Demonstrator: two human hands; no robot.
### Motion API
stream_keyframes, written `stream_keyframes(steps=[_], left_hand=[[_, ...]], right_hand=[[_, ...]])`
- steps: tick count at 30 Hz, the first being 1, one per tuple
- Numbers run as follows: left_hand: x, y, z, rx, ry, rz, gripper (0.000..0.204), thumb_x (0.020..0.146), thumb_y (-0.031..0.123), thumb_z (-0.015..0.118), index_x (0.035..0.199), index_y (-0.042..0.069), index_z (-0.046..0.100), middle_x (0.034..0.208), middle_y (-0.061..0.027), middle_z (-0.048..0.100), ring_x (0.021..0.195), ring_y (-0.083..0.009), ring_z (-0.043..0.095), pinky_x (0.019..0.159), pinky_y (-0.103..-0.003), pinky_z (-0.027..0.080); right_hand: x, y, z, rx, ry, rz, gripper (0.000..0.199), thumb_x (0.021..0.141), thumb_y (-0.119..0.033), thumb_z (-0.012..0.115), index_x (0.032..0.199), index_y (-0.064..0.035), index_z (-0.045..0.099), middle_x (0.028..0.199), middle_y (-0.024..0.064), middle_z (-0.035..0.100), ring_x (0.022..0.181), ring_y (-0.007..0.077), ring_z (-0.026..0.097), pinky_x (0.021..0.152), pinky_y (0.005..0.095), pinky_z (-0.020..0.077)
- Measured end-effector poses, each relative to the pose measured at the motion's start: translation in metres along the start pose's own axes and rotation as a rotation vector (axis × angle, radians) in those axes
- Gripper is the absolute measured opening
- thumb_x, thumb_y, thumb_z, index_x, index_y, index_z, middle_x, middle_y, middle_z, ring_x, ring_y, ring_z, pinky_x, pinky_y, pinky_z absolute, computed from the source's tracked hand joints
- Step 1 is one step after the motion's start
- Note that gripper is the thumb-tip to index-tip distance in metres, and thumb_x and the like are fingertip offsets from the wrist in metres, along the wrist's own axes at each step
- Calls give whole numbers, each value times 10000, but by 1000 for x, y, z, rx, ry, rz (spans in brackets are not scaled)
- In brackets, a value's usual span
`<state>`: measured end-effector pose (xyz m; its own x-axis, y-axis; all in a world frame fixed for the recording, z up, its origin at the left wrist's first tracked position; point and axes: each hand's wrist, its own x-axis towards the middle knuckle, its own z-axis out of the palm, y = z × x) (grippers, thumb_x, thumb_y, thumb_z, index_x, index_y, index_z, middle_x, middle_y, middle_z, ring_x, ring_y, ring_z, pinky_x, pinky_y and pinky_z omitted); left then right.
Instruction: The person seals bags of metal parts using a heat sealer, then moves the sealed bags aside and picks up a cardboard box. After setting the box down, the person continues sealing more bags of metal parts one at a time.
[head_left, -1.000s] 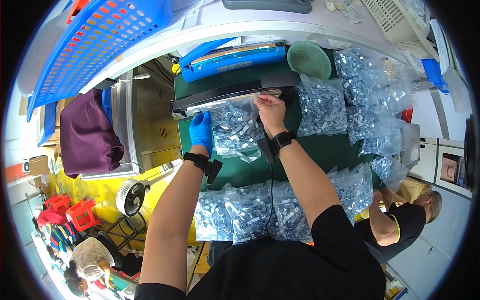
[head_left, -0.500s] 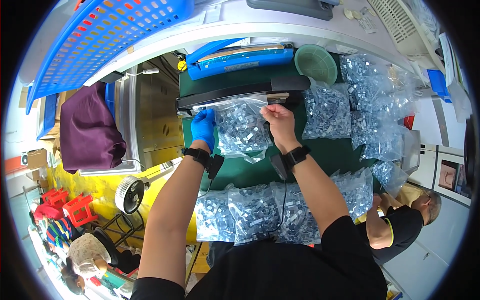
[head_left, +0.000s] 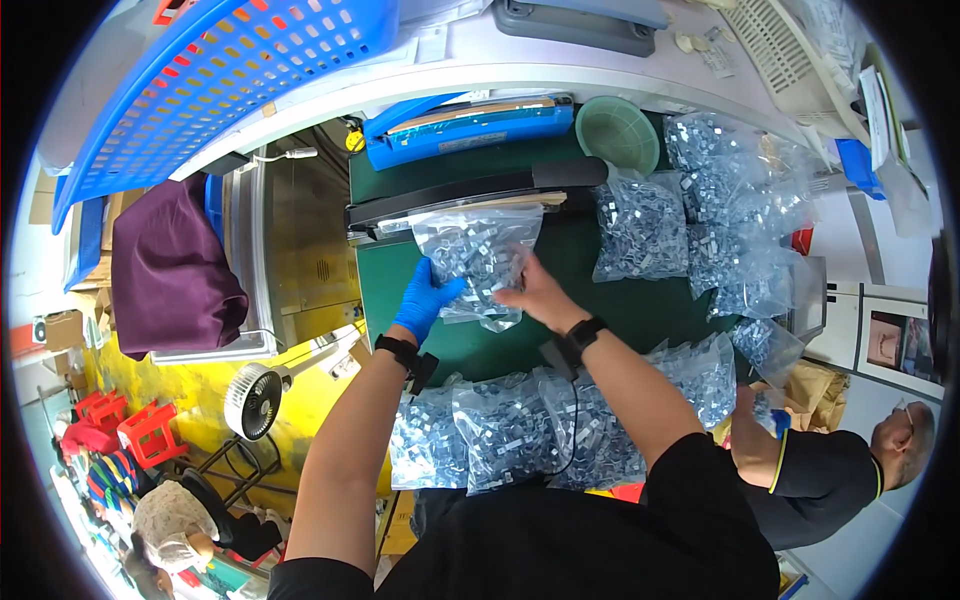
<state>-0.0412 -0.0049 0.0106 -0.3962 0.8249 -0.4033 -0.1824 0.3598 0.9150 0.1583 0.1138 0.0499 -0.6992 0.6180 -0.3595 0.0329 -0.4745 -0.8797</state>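
Observation:
A clear plastic bag (head_left: 468, 262) full of small shiny metal parts lies in front of me on the green mat (head_left: 450, 345). Its upper edge reaches the long black bar sealer (head_left: 470, 203), seemingly under the arm. My left hand (head_left: 425, 298), in a blue glove, grips the bag's lower left side, thumb laid over the plastic. The bare right hand (head_left: 540, 292) grips the opposite side, its fingertips partly hidden by the bag. Both wrists wear black straps with small devices.
More filled bags (head_left: 640, 230) line the right side, and a near row (head_left: 505, 430) lies before my body. Behind the sealer are a blue long box (head_left: 470, 135) and a green round basket (head_left: 618, 135). A co-worker (head_left: 820, 470) sits at right. A fan (head_left: 253, 400) stands left.
Both hands have come down from the bag's top corners to its lower sides. The bag's upper edge now lies at the sealer. The co-worker at right has shifted outward.

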Motion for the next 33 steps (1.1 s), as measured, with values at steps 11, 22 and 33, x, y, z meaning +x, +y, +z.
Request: stream_keyframes(steps=[11,22,33], left_hand=[[-72,35,13,-481,-129,-526,521,848,136,710,1305,29,485,1212,-91,605,1042,-213,618,882,-362,525],[-85,52,76,-406,-162,-416,520,826,142,722,1292,34,518,1146,-83,639,966,-219,648,828,-351,538],[-60,22,190,-383,-349,-507,509,834,181,723,1290,57,532,1183,-78,626,1014,-214,632,867,-348,523]], right_hand=[[-51,-7,14,261,-20,467,632,837,-203,741,1349,-26,415,1187,76,576,1087,168,550,959,325,432],[-98,-40,-1,-148,131,305,585,866,-325,698,1275,27,473,1126,104,600,994,163,565,871,286,449],[-173,-54,-80,-549,436,181,488,898,-301,658,1264,-9,521,1154,108,610,1004,165,590,868,295,466]])
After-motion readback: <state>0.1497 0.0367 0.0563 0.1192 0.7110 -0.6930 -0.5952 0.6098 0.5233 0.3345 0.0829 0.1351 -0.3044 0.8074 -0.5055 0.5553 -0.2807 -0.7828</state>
